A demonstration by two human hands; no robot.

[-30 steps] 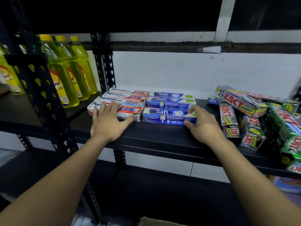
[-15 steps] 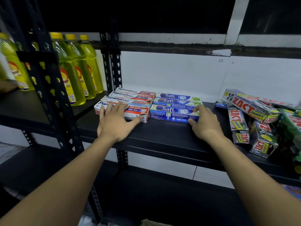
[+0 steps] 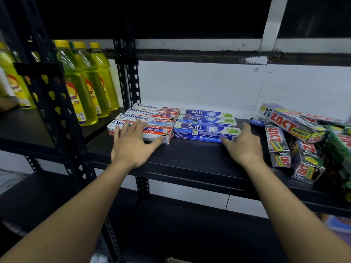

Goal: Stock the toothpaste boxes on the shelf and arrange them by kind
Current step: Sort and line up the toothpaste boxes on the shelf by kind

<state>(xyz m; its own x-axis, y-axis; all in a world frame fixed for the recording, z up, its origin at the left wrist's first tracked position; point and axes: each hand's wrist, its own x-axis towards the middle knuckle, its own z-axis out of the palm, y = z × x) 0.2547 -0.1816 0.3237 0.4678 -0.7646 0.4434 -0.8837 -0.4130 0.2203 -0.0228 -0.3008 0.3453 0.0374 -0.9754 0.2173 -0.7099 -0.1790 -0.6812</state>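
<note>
Two hands, fingers straight, left hand (image 3: 131, 147) flat on front Pepsodent box (image 3: 158, 132), right hand (image 3: 245, 145) pressing front Safi box (image 3: 199, 130).

Glossy printed cardboard toothpaste boxes (image 3: 205, 128), matt black shelf board (image 3: 190, 158), perforated matt metal uprights (image 3: 57, 111), clear shiny plastic bottles (image 3: 79, 86) far left.

left hand (image 3: 133, 146) flat, fingers spread, thumb out | right hand (image 3: 245, 147) palm down, fingers relaxed | both arms outstretched
</note>
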